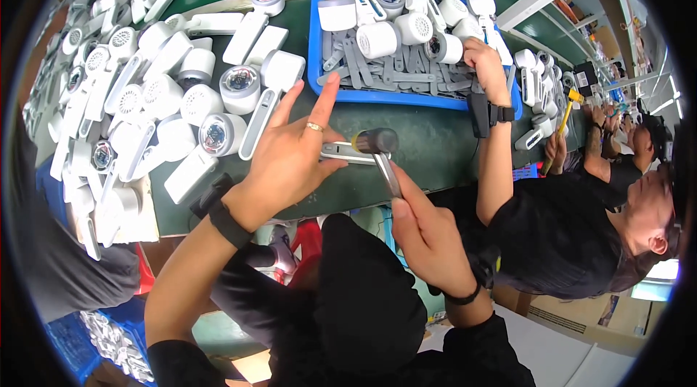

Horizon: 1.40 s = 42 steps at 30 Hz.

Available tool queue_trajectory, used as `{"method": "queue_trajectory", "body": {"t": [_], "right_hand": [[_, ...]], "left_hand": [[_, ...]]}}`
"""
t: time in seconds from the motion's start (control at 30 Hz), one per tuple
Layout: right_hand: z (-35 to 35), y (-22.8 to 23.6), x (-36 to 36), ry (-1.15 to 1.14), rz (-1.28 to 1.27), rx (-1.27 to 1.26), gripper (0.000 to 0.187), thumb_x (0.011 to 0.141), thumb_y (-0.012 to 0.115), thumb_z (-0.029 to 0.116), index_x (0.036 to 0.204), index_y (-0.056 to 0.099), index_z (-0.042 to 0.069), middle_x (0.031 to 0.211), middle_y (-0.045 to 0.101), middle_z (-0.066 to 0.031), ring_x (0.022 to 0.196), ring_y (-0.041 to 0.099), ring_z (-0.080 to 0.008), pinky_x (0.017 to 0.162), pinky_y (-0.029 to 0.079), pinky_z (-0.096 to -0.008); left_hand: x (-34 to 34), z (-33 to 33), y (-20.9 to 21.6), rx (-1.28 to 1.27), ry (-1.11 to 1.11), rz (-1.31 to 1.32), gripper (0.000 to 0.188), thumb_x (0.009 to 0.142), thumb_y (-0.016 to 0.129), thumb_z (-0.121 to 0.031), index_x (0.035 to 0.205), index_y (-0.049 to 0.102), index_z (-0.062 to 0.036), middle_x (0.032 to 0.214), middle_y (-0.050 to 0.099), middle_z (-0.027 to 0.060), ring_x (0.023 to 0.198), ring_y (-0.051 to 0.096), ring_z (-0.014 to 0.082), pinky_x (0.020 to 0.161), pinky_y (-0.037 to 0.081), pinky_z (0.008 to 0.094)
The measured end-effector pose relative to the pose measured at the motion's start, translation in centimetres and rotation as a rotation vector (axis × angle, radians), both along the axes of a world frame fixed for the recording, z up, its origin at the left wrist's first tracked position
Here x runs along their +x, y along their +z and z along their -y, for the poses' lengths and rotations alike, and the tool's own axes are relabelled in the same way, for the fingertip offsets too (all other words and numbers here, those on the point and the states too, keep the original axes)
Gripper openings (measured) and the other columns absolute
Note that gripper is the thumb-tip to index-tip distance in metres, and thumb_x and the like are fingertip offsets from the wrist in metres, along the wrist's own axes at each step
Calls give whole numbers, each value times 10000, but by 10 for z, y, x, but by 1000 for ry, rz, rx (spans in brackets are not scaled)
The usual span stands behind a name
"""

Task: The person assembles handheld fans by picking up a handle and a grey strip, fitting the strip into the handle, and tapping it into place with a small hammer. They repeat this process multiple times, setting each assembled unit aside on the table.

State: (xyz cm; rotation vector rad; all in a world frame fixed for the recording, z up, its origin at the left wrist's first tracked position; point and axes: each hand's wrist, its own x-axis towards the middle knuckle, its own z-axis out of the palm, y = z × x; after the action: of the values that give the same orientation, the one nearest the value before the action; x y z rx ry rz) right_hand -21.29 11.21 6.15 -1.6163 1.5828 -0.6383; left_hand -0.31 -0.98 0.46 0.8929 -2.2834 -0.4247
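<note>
We look down on a green tabletop [435,133], where a long white bar with a grey strip along its upper face [345,152] lies between the tabletop's near edge and the near rim of a blue tray [314,31]. The left hand [279,162] pinches the bar's left end between the thumb and a bent finger, while two other fingers stretch away, spread apart. The right hand [435,242] is wrapped around the shaft of a small hammer [380,141], thumb laid along it; the dark head is over the bar's right part, and we cannot tell whether it touches.

White round-headed gadgets [201,102] are heaped toward the tabletop's left end. More lie in the tray, together with loose grey strips [406,67]. Near the tray's right end a co-worker's hand [485,64] reaches in; what its fingers hold, if anything, we cannot make out.

We judge the bar to be light, stiff plastic, smooth enough to skid on the tabletop and liable to mark or crack under a hard or slanting blow. The best hold, in our view, is by its long side walls close to the left end, with fingertips low and well apart from the hammer's head.
</note>
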Motion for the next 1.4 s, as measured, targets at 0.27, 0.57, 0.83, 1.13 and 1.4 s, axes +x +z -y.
{"method": "queue_trajectory", "body": {"t": [0.27,0.57,0.83,1.13,1.4], "right_hand": [[-13,-12,-23,-186,23,2,444,1109,485,215,1524,496,59,590,483,35,504,436,-35,479,370,-230],[26,-42,-30,-250,569,-40,470,1136,426,299,1535,454,52,616,460,28,411,388,-51,394,331,-222],[53,-66,-42,-291,753,-12,458,1135,420,301,1500,483,32,609,443,17,396,395,-65,365,340,-237],[58,-67,-28,-137,441,14,417,1108,454,177,1486,518,15,563,466,33,422,404,-36,413,324,-226],[60,-58,-31,-181,418,53,407,1077,438,115,1443,541,-27,529,477,29,396,420,-42,402,318,-226]], "left_hand": [[-11,3,8,1,-34,-36,1186,724,888,-120,1639,140,-23,851,748,8,887,721,254,1230,320,483],[17,-10,12,-110,-26,235,456,758,849,-164,1167,715,-13,970,722,151,1059,668,337,1133,429,502],[65,-26,130,-43,311,-55,350,861,826,-225,1130,737,-20,891,733,181,797,731,308,674,567,405],[291,190,162,-121,1064,604,414,910,715,-320,1277,722,-130,993,748,220,912,724,413,807,571,474],[375,265,110,-303,1125,896,256,919,638,-180,1142,761,-188,1062,749,151,1067,703,343,917,563,461]]}}
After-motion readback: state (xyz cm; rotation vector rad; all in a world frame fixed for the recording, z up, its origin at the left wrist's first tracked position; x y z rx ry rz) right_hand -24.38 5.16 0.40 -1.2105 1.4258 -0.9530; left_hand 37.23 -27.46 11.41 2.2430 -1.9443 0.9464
